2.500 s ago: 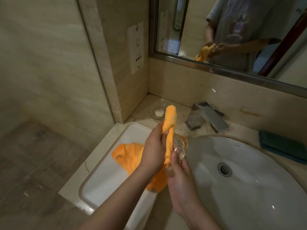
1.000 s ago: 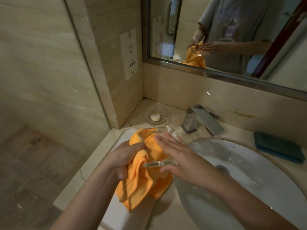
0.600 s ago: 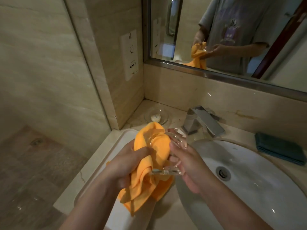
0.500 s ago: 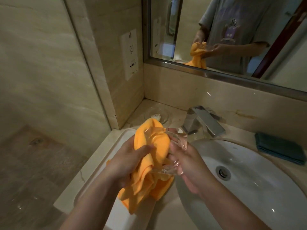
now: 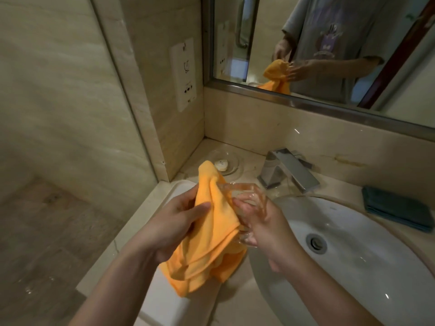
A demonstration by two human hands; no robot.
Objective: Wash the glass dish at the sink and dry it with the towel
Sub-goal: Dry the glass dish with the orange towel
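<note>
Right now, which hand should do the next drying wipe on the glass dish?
Left. The left hand already grips the orange towel, bunched against the glass dish. The right hand has its grip on the dish, holding it above the counter edge beside the sink, so it should just steady it.

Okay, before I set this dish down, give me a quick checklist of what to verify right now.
1. Right hand grips the glass dish firmly: ok.
2. Left hand holds the orange towel against the dish: ok.
3. Dish fully dry: cannot tell; clear glass hides droplets.
4. Faucet off: ok, no stream visible.
5. Counter spot by the soap dish dry: not ok, it looks wet.
</note>
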